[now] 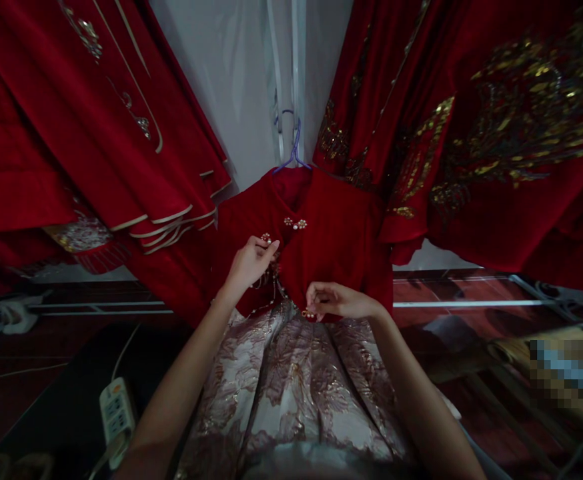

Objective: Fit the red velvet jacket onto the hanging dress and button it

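Observation:
A red jacket point(341, 233) hangs in front of me on a purple wire hanger point(294, 155). Its collar clasp point(295, 224), beaded with pearls, is fastened, and below it the front falls apart. My left hand point(252, 265) pinches the left front edge beside a beaded clasp point(266, 238). Lower down, my right hand point(339, 300) closes its fingers on the other front edge, at another small pearl clasp point(308, 314). Under the jacket hangs a pale, pleated brocade skirt point(271, 373) with a floral pattern.
Red garments with pale piping point(161, 173) hang on the left; gold-embroidered red garments point(496, 133) hang on the right. A white power strip point(116, 413) lies at lower left. A white rack bar point(441, 304) runs low behind. Wooden slats stand at right.

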A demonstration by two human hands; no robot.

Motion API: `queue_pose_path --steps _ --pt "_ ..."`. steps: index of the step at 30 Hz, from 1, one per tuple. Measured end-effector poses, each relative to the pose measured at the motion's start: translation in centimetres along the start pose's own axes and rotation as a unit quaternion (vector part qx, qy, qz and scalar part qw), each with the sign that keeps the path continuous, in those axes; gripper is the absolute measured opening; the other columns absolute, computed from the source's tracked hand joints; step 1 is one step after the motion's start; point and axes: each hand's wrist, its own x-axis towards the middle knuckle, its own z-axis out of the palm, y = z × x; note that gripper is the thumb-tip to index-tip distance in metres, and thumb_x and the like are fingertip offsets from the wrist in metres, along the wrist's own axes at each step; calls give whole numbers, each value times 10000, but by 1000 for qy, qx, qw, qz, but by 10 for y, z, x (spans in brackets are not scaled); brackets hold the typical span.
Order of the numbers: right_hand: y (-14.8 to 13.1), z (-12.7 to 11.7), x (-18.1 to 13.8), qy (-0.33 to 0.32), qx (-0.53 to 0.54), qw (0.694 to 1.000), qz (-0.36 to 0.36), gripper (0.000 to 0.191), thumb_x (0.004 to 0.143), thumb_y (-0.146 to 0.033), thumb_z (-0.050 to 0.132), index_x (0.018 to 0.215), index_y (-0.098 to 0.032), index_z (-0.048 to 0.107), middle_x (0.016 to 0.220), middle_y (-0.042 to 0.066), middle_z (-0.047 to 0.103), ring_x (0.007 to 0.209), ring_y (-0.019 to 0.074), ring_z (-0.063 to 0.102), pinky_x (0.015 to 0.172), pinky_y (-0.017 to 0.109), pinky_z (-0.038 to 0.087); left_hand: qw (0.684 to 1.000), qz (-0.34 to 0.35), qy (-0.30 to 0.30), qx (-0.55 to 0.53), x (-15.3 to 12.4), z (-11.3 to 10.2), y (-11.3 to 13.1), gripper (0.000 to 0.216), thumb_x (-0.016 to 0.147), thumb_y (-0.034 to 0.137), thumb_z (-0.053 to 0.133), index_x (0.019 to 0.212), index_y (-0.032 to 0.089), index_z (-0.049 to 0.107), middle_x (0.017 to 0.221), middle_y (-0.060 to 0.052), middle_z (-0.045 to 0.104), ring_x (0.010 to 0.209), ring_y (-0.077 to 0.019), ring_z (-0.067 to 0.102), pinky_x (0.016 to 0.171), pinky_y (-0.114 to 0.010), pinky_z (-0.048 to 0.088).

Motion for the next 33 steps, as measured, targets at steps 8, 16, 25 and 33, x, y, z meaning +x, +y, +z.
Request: queue_pose_path --steps 8,16,25,33 --pt "-13 -6 -14 -25 21 999 39 229 799 -337 665 863 -160 535 847 16 626 738 93 597 665 230 507 918 285 -29 275 19 2 44 239 856 360 555 1040 222 618 990 -65 572 927 -202 534 806 -332 467" --pt "-15 -21 -31 2 -41 999 14 220 798 -304 665 922 -160 555 862 13 595 773 103 586 695 241 485 866 363 -78 335 58 20 43 212 886 333 512 973 204 656 1047 -84 510 1007 -222 466 857 -385 469" --pt "-44 -17 -28 184 -123 971 -87 207 823 -331 630 976 -202 577 1115 59 567 1085 170 540 985 369 442 884 390 -142 214 53 16 48 114 876 254 497 897 200 595 975 -47 631 1164 -242 507 1146 -591 33" --pt "-109 -20 38 406 -80 869 -270 311 814 -358 641 1086 -223 572 1222 45 571 1206 175 514 1104 404 341 893 384 -90 218 62 13 39 107 851 264 504 817 205 587 753 -13 598 800 -180 577 1140 -537 131"
